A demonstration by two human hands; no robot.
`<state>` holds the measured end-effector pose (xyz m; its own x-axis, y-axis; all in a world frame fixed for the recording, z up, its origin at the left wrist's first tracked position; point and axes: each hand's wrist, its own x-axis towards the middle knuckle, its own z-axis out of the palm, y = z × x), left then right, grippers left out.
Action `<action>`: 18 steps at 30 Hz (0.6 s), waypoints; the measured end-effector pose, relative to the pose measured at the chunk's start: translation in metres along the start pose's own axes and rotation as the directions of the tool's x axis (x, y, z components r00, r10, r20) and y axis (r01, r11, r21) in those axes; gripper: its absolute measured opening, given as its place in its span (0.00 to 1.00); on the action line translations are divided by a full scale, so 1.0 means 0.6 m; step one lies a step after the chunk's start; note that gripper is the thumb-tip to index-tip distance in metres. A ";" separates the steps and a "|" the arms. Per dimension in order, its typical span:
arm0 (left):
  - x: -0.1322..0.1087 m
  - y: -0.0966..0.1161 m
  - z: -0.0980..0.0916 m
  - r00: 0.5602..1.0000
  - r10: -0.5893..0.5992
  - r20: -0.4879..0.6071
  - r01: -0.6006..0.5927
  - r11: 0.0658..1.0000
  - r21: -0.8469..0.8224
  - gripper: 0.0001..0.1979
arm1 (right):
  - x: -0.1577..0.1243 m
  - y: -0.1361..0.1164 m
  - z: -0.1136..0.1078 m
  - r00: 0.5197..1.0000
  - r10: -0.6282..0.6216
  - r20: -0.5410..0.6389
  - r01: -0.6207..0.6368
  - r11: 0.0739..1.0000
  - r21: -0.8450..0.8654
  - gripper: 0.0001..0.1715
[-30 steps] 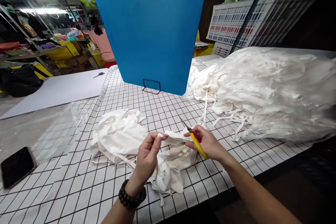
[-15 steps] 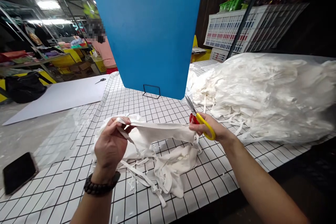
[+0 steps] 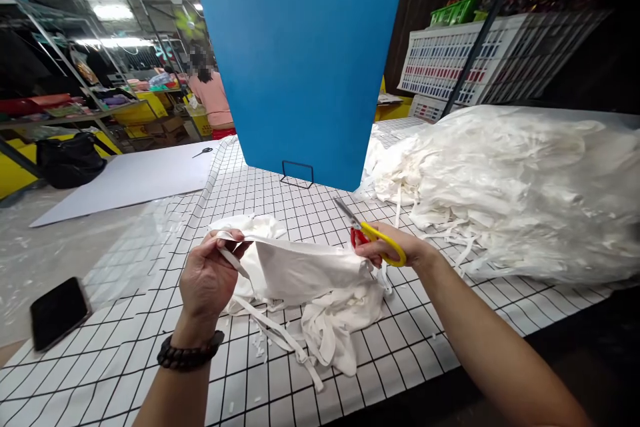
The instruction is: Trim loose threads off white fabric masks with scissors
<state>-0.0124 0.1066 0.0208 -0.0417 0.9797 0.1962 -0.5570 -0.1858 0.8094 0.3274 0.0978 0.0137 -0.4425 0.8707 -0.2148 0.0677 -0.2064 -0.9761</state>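
Note:
My left hand (image 3: 210, 273) pinches the upper edge of a white cloth piece (image 3: 305, 270), with a thin white strap dangling from the fingers. In my right hand (image 3: 395, 243) are scissors (image 3: 370, 233) with yellow and red handles, blades pointing up and left. The fingers of that hand also grip the cloth's right end, so its top edge spans between both hands. Below it, more white cloth (image 3: 333, 337) with loose straps lies crumpled on the checked tablecloth (image 3: 390, 363). Another white cloth heap (image 3: 270, 223) sits partly hidden behind the raised piece.
A large heap of white cloth pieces (image 3: 520, 187) under clear plastic fills the right side. A blue board (image 3: 310, 73) stands at the back. At the left lie a phone (image 3: 60, 313) and black scissors (image 3: 203, 153). A person in pink (image 3: 213, 100) is farther off.
The cloth hangs lower and more spread between my hands. The scissors have tilted further left, with my right hand slightly lower. The whole view has shifted somewhat.

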 end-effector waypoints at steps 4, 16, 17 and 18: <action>0.010 -0.003 -0.008 0.999 0.034 -0.023 -0.032 0.995 0.096 0.09 | -0.004 0.031 0.011 0.990 0.119 0.073 -0.115 0.992 -0.051 0.24; -0.118 -0.033 -0.005 0.966 -0.162 -0.200 0.238 0.263 0.935 0.21 | -0.022 0.128 0.071 0.967 -0.057 -0.248 -0.034 0.937 -0.348 0.20; -0.134 -0.048 0.010 0.909 -0.394 -0.134 0.294 0.382 0.876 0.24 | -0.025 0.127 0.076 0.949 -0.128 -0.288 -0.012 0.898 -0.440 0.17; -0.146 -0.065 0.025 0.814 -0.578 -0.059 0.392 0.470 0.791 0.26 | -0.029 0.126 0.081 0.929 -0.203 -0.309 0.007 0.845 -0.534 0.13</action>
<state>0.0254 0.0267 -0.0198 0.2392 0.9090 -0.3413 0.3779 0.2366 0.8951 0.2968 0.0454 -0.0547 -0.1487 0.9888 -0.0113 0.5319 0.0703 -0.8439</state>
